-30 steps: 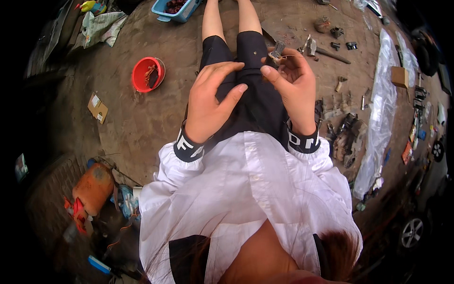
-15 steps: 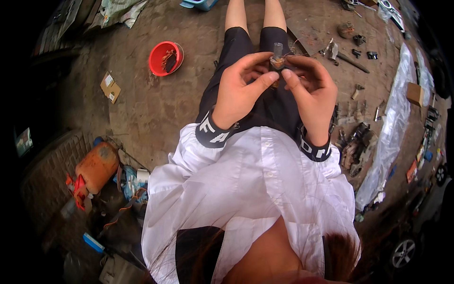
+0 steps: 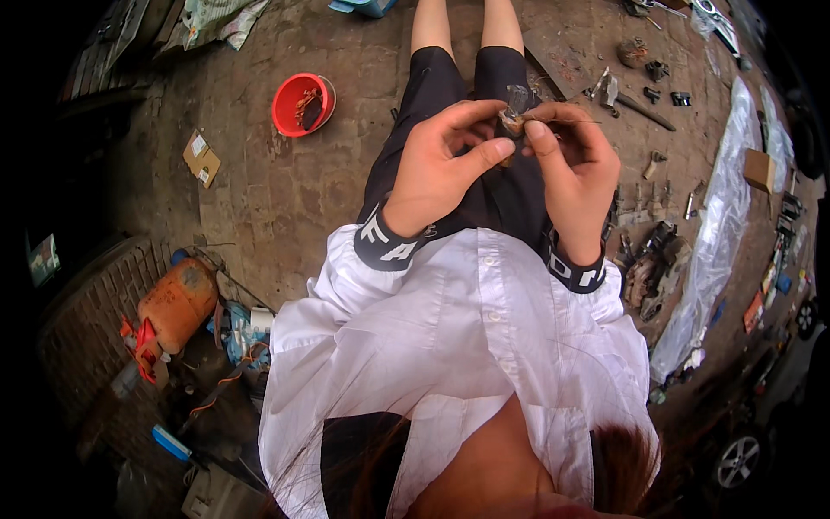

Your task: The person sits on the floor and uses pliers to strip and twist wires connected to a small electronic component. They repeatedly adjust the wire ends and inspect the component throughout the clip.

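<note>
Above my lap, a small light bulb [image 3: 513, 123] with a clear, tube-like glass top and a dark and brownish base is held between my hands, glass end pointing away from me. My left hand [image 3: 445, 160] has its thumb and forefinger closed on the left side of it. From the right, the fingertips of my right hand [image 3: 571, 164] pinch at its base. A thin wire seems to stick out past my right fingers. The lower part of the bulb is partly hidden by my fingers.
A red bucket [image 3: 286, 95] holding brownish scraps stands on the floor at the left. A hammer [image 3: 635, 105], metal parts and a long strip of clear plastic sheet [image 3: 707, 246] lie at the right. At the lower left is a rusty orange tank [image 3: 179, 303]; flat cardboard [image 3: 201, 158] lies above it.
The bulb's glass top has tilted and shifted slightly right. My right fingers have moved in on its base, and the thin wire now points out to the right.
</note>
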Demonstrator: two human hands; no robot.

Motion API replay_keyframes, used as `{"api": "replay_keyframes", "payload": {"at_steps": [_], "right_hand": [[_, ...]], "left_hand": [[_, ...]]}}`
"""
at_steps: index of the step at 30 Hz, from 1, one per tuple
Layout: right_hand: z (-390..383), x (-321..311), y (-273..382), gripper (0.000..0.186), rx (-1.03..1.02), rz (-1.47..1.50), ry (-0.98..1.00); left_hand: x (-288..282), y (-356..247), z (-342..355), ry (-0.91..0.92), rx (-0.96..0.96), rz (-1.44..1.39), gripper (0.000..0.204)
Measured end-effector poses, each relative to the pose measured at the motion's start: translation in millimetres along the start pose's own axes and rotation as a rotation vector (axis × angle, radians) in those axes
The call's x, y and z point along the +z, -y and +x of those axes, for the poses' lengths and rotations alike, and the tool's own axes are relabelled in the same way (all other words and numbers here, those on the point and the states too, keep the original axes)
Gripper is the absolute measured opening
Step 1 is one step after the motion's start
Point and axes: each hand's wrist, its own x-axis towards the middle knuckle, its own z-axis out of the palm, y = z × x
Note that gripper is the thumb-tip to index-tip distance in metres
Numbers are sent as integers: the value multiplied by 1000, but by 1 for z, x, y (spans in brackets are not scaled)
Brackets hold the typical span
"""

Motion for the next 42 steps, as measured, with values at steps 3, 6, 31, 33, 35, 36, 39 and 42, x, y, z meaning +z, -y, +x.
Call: {"api": "replay_keyframes", "payload": {"at_steps": [3, 6, 31, 33, 35, 36, 39, 42], "right_hand": [[1, -3, 0, 14, 97, 156, 41], [2, -6, -2, 14, 150, 234, 67], [-5, 7, -6, 12, -78, -20, -32], [-5, 7, -5, 12, -76, 21, -16], [-5, 6, -5, 12, -88, 36, -9], [-5, 6, -6, 12, -102, 32, -10], [-6, 9, -8, 11, -196, -16, -58], [-5, 10, -12, 11, -425, -253, -107]], "left_hand": [[-3, -3, -1, 47, -58, -94, 40], [-4, -4, -1, 78, -87, -175, 40], [5, -3, 4, -166, 393, 543, 35], [7, -6, 2, -200, 410, 568, 34], [8, -7, 1, -219, 414, 586, 33], [10, -8, 1, -226, 426, 590, 33], [13, -10, 1, -243, 440, 604, 33], [13, -10, 1, -229, 418, 603, 32]]}}
